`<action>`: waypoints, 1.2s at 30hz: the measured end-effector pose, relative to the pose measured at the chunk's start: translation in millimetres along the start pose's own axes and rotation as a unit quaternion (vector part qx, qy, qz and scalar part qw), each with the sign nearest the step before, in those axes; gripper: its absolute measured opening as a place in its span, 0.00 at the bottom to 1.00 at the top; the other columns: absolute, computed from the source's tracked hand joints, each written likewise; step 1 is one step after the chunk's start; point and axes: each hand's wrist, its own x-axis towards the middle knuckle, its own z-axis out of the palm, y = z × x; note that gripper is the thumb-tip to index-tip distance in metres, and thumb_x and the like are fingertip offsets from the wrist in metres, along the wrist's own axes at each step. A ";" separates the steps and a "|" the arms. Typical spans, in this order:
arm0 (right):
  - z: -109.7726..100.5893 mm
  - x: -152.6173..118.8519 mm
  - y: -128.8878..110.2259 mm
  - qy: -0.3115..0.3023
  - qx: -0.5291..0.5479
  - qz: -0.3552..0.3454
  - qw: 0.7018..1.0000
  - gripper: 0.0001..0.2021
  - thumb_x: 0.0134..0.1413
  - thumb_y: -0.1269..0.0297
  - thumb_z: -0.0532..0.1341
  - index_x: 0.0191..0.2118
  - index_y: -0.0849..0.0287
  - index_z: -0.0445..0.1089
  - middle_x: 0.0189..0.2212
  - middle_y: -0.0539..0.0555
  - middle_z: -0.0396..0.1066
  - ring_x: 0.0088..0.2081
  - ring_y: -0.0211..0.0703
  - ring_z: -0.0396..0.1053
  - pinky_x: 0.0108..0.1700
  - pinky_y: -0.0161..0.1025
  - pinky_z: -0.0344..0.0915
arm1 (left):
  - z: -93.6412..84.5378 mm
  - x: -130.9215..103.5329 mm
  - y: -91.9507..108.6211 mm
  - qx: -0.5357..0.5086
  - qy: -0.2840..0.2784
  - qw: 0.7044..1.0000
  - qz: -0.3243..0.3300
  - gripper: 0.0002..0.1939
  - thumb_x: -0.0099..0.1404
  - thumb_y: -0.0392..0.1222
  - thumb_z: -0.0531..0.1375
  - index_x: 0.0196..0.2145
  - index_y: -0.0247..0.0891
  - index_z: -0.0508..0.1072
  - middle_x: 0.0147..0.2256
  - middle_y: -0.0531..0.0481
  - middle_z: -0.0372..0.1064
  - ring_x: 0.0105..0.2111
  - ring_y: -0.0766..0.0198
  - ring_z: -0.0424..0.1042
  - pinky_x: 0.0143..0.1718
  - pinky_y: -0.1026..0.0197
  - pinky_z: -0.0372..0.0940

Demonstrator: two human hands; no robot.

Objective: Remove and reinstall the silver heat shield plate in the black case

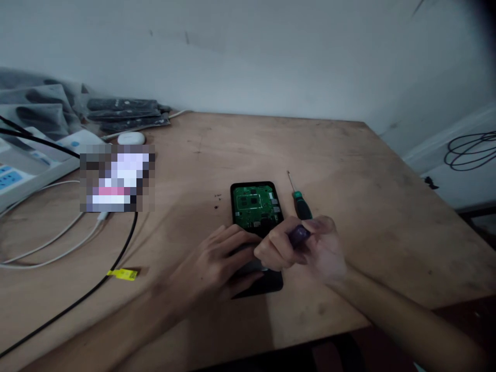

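Observation:
A black device casing (276,281) lies on the wooden table, with a green circuit board (253,205) exposed in its far part. My left hand (228,258) rests over the casing's near left side, thumb and fingers around a part I cannot make out. Above the casing's right side, my right hand (300,245) is closed round a purple handle (299,235); the tool's lower end is hidden. A green and black screwdriver (301,204) lies just beyond my right hand, its shaft pointing away. Several tiny screws (217,200) are left of the casing.
On the left are a blurred phone (118,181) with a white cable, a white case (131,138), a power strip (11,181) and plastic-wrapped items (124,112). A black cable (87,293) with a yellow tag (124,274) crosses the near left. The wall (248,57) stands behind.

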 end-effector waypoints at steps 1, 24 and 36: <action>-0.2 -0.1 -0.2 0.002 0.001 -0.004 1.000 0.27 0.69 0.46 0.47 0.21 0.54 0.59 0.17 0.47 0.50 0.20 0.40 0.47 0.25 0.41 0.48 | 0.1 0.2 0.2 0.002 0.003 1.000 0.002 0.13 0.76 0.40 0.66 0.56 0.39 0.78 0.55 0.41 0.76 0.52 0.52 0.75 0.50 0.49 0.71; -9.6 -7.7 12.8 -0.015 -0.020 0.061 0.998 0.27 0.56 0.36 0.73 0.33 0.58 0.73 0.28 0.49 0.67 0.27 0.38 0.60 0.30 0.38 0.57 | -22.4 -12.8 -4.8 0.102 -0.017 0.995 0.017 0.17 0.71 0.46 0.69 0.54 0.38 0.77 0.50 0.38 0.75 0.47 0.47 0.74 0.48 0.46 0.66; -5.1 -10.1 9.1 -0.021 -0.004 0.081 0.997 0.34 0.70 0.30 0.54 0.28 0.59 0.66 0.20 0.46 0.57 0.21 0.35 0.50 0.26 0.39 0.46 | -25.4 -12.4 -4.7 0.094 -0.007 0.996 -0.003 0.25 0.70 0.48 0.71 0.60 0.37 0.74 0.51 0.41 0.76 0.46 0.50 0.72 0.45 0.48 0.59</action>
